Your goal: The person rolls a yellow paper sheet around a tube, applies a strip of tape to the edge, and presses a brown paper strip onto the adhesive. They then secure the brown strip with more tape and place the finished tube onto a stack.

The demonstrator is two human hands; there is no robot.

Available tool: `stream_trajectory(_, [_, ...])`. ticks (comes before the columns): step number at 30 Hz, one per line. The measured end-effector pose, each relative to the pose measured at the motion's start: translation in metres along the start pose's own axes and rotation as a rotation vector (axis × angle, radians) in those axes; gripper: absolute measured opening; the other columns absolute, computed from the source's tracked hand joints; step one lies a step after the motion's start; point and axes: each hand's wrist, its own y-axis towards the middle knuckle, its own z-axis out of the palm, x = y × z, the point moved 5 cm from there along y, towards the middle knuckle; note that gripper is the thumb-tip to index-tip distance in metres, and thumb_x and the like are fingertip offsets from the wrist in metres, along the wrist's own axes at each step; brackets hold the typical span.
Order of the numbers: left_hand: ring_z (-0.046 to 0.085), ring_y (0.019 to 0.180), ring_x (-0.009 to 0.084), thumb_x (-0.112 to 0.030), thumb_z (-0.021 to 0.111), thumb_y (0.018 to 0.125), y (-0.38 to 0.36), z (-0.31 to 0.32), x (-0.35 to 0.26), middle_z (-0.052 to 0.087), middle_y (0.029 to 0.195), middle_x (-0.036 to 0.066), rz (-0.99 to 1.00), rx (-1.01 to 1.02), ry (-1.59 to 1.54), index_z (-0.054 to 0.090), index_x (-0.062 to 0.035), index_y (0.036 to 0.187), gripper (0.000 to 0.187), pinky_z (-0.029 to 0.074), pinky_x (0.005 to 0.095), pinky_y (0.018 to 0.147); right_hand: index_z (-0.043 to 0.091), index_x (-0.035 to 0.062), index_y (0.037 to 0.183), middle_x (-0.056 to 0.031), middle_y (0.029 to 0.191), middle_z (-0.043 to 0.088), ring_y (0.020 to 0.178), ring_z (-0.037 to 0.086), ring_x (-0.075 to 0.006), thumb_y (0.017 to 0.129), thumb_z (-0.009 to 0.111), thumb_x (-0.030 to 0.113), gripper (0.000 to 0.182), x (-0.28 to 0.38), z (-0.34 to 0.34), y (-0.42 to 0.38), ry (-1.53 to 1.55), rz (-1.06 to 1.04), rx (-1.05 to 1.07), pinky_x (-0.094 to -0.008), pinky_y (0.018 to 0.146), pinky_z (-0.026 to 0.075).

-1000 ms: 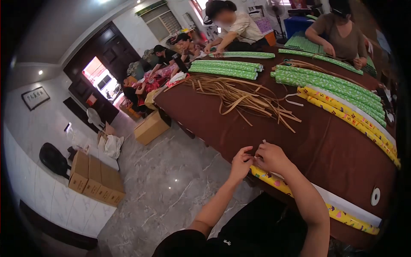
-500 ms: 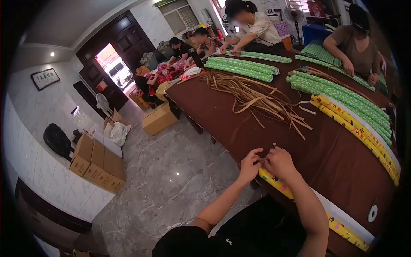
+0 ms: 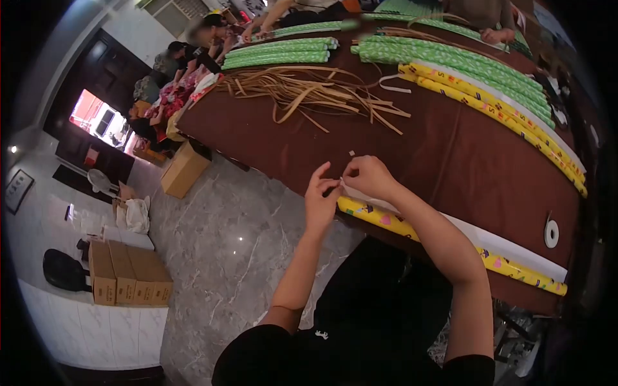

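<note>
The yellow printed roll [image 3: 381, 218] lies along the near edge of the table, a long, slim cylinder with a smooth, slightly shiny surface and small pink and dark figures. A plain white flap [image 3: 515, 248] runs flat along its far side, onto the matt, brown, faintly creased tablecloth [image 3: 257, 143]. The right forearm crosses over the roll and hides part of its length.

The left hand [image 3: 321, 201] is at the roll's left end, its index finger raised and parted from the thumb, which points toward the right hand. The right hand [image 3: 372, 177] has its thumb and index finger brought together in a pinch at a tiny pale piece [image 3: 342, 182], too small to identify; whether the left thumb also touches it, I cannot tell. The roll's end sits just below the fingertips of both hands.

A small pale scrap [image 3: 352, 153] lies just beyond the right hand. Farther off are loose, flat tan strips [image 3: 315, 96] in a tangle, leaf-patterned green rolls [image 3: 450, 67] and more yellow rolls [image 3: 499, 113]. A round white spool [image 3: 551, 234] lies near the flap's right end.
</note>
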Motion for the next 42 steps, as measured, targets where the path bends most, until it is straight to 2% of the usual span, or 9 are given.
stream_trajectory(4, [0.06,0.096,0.0135,0.004,0.064,0.081,-0.002,0.002,0.0,0.066,0.096,0.006,-0.014,-0.016,0.06,0.052,-0.0098,0.135,0.058,0.044,0.0288,0.094,0.072,0.001,0.079,-0.015,0.075,0.069,0.071,0.068,-0.0284,0.074,0.069,0.017,0.017,-0.01,-0.014,0.005,0.163,0.151,-0.019,-0.0374,0.069,0.053])
stream_trajectory(9, [0.059,0.103,0.0208,0.003,0.062,0.083,-0.007,0.008,-0.002,0.07,0.1,0.008,0.22,-0.036,0.353,0.054,-0.0114,0.133,0.053,0.04,0.0358,0.1,0.069,-0.0005,0.082,-0.0014,0.075,0.065,0.068,0.057,-0.0084,0.083,0.066,0.012,0.013,-0.027,-0.036,0.011,0.479,0.276,0.013,-0.0233,0.063,0.045])
stream_trajectory(11, [0.057,0.107,0.0243,0.003,0.06,0.084,-0.016,0.014,-0.029,0.07,0.099,0.008,0.364,-0.148,0.61,0.056,-0.0112,0.13,0.048,0.039,0.0388,0.101,0.069,0.0011,0.083,-0.0012,0.075,0.065,0.068,0.057,-0.0081,0.084,0.065,0.013,0.013,-0.022,-0.045,0.009,0.522,0.314,-0.005,-0.0228,0.062,0.044])
stream_trajectory(14, [0.059,0.104,0.0232,0.004,0.059,0.084,-0.007,0.007,-0.012,0.07,0.1,0.007,0.193,-0.113,0.291,0.058,-0.0105,0.127,0.045,0.039,0.0384,0.1,0.068,0.0054,0.084,-0.0007,0.077,0.066,0.067,0.057,-0.0074,0.086,0.063,0.017,0.013,-0.026,-0.048,0.008,0.559,0.348,-0.007,-0.0213,0.059,0.042])
stream_trajectory(19, [0.061,0.096,0.0213,0.002,0.061,0.085,0.01,-0.013,-0.007,0.072,0.097,0.004,0.212,-0.156,0.334,0.059,-0.0114,0.126,0.043,0.042,0.0377,0.096,0.064,0.0028,0.085,-0.0069,0.082,0.069,0.072,0.064,-0.0111,0.09,0.06,0.016,0.015,-0.021,-0.032,0.006,0.571,0.357,0.181,-0.0253,0.062,0.048])
stream_trajectory(25, [0.063,0.094,0.0204,-0.004,0.066,0.084,0.023,-0.013,-0.001,0.072,0.092,0.001,0.159,0.043,0.552,0.059,-0.0142,0.126,0.044,0.042,0.0357,0.094,0.061,0.0002,0.086,-0.0089,0.084,0.07,0.074,0.065,-0.0143,0.091,0.057,0.017,0.018,-0.008,-0.021,-0.001,0.406,0.333,0.29,-0.0291,0.064,0.05])
stream_trajectory(33, [0.062,0.093,0.01,0.009,0.056,0.089,0.015,-0.001,-0.017,0.069,0.094,0.006,-0.043,0.123,0.018,0.055,-0.0025,0.128,0.041,0.047,0.0233,0.084,0.06,0.0017,0.087,-0.0089,0.092,0.07,0.081,0.063,-0.0132,0.092,0.055,0.018,0.018,-0.009,-0.022,0.001,0.52,0.254,0.262,-0.0262,0.076,0.048])
stream_trajectory(40, [0.061,0.093,0.0111,0.01,0.057,0.088,0.018,-0.009,-0.018,0.067,0.099,0.007,-0.065,0.121,-0.082,0.056,-0.004,0.129,0.044,0.047,0.0244,0.085,0.061,0.0033,0.088,-0.0078,0.096,0.07,0.085,0.065,-0.0133,0.094,0.055,0.021,0.019,-0.009,-0.016,0.001,0.533,0.301,0.321,-0.0269,0.076,0.049])
stream_trajectory(42, [0.061,0.093,0.0114,0.01,0.057,0.087,0.021,-0.013,-0.019,0.067,0.1,0.007,0.077,0.052,0.13,0.057,-0.0048,0.127,0.043,0.047,0.0254,0.085,0.061,0.0045,0.09,-0.0074,0.097,0.07,0.084,0.065,-0.0132,0.095,0.055,0.023,0.02,-0.01,-0.016,0.0,0.564,0.315,0.316,-0.0271,0.076,0.05])
